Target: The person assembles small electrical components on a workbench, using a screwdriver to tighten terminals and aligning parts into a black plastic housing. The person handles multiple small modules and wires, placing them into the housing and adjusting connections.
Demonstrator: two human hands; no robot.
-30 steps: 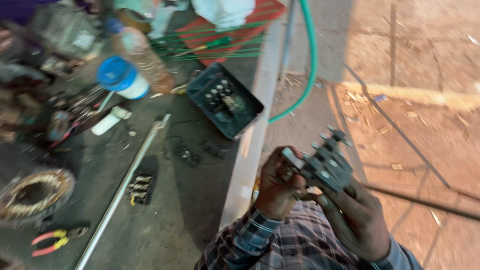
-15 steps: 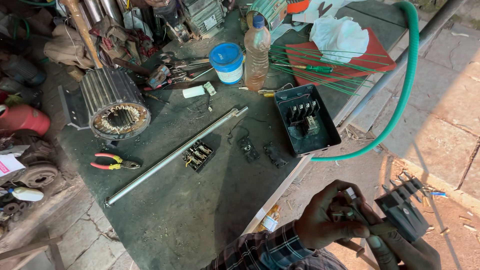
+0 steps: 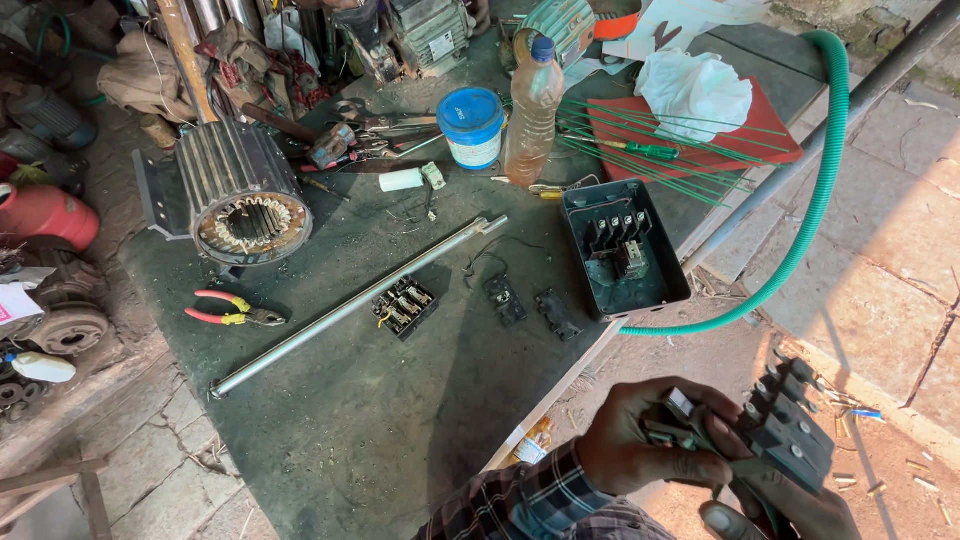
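The left hand (image 3: 650, 455) is closed around one end of a dark switch terminal block (image 3: 770, 430), thumb over its top. The right hand (image 3: 790, 505) cups it from beneath, fingers curled. Held off the bench edge, it looks rigid, fairly light, with brittle plastic ribs, best gripped by its solid sides. An open switch box (image 3: 622, 250) lies on the workbench (image 3: 350, 440).

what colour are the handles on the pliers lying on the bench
Red with yellow, on the pliers; head view.

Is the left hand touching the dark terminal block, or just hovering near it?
Touching. The head view shows the left hand with fingers wrapped over the near end of the terminal block, while the right hand supports it from beneath.
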